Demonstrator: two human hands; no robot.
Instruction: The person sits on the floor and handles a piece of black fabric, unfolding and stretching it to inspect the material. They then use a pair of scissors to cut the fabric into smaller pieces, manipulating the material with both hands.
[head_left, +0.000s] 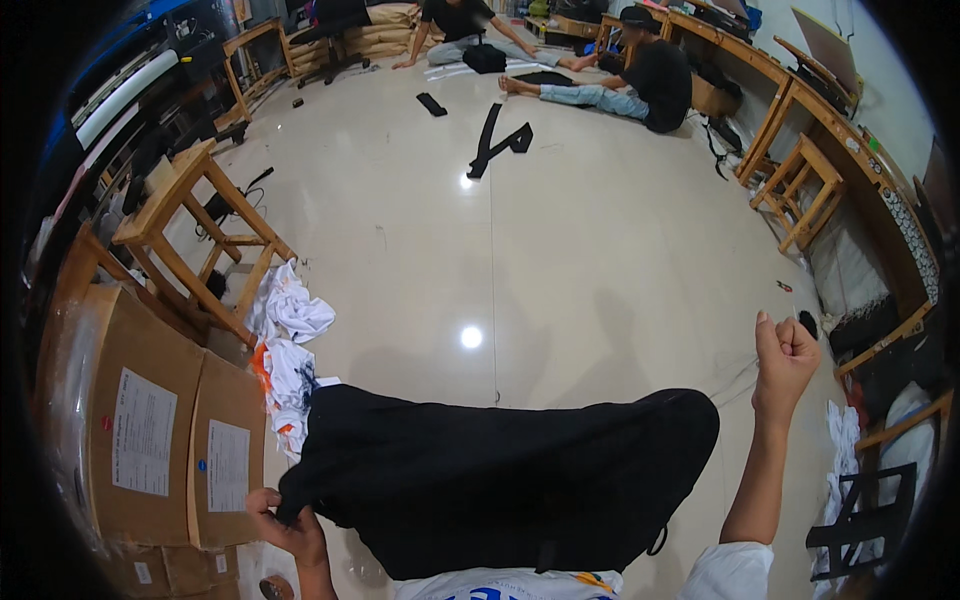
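A large piece of black cloth (510, 470) is spread across my lap, with a small dark loop hanging at its lower right edge. My left hand (285, 525) pinches the cloth's left corner between thumb and fingers. Away from the cloth, my right hand (785, 360) is raised on the right, fingers curled into a fist. A faint thin line shows between that fist and the cloth's right end; whether it is a thread or a mark on the floor, I cannot tell. What the fist holds, if anything, is hidden.
Cardboard boxes (145, 390) stand close on my left, beside white cloths (290, 310) and a wooden stool (175, 215). Black strips (490, 140) lie on the tiled floor (560, 260) ahead. Two people sit farther back. Wooden tables (775, 75) line the right wall.
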